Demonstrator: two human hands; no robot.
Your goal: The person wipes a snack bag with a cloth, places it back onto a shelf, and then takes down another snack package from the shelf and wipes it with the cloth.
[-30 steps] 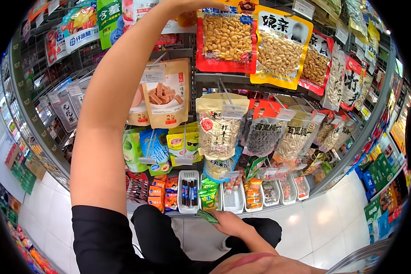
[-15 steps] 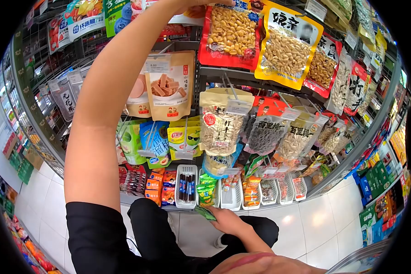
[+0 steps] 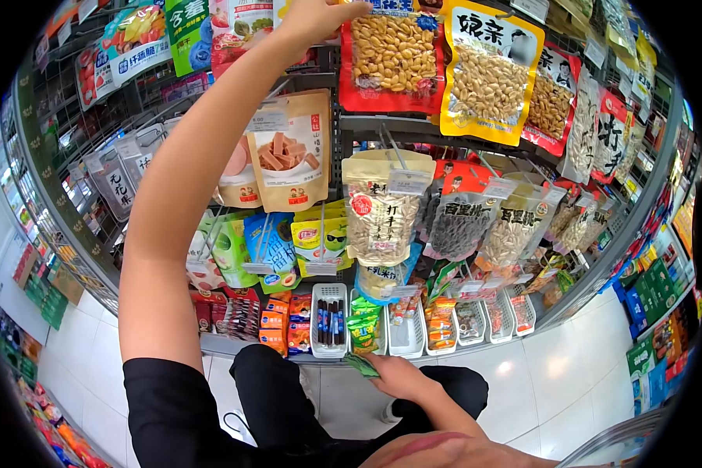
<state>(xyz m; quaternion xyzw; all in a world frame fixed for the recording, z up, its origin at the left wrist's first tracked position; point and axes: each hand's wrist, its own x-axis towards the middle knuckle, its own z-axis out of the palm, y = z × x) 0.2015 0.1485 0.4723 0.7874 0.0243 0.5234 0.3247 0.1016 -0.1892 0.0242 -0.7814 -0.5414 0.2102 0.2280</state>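
My left hand (image 3: 324, 19) is raised at the top edge, its fingers closed at the upper left corner of a red bag of peanuts (image 3: 394, 56). The fingertips are partly cut off by the frame. A yellow bag of peanuts (image 3: 489, 82) hangs beside the red one. Low down, in front of the bottom shelf, my right hand (image 3: 402, 378) pinches a small green packet (image 3: 361, 364); its print is unreadable. Just above that hand stand a white basket of green snack packs (image 3: 365, 327) and a white basket (image 3: 405, 334) with a few red packs at its back.
Brown snack pouches (image 3: 292, 152) and a beige seed bag (image 3: 388, 210) hang on hooks at mid-height. Dark sticks fill another white basket (image 3: 329, 320). Metal hooks with price tags stick out. My knees (image 3: 273, 390) are close to the lower shelf, over white floor tiles (image 3: 515, 405).
My left hand has come down slightly and farther into view at the red bag's top edge. The right hand still holds the green packet. The view has shifted slightly.
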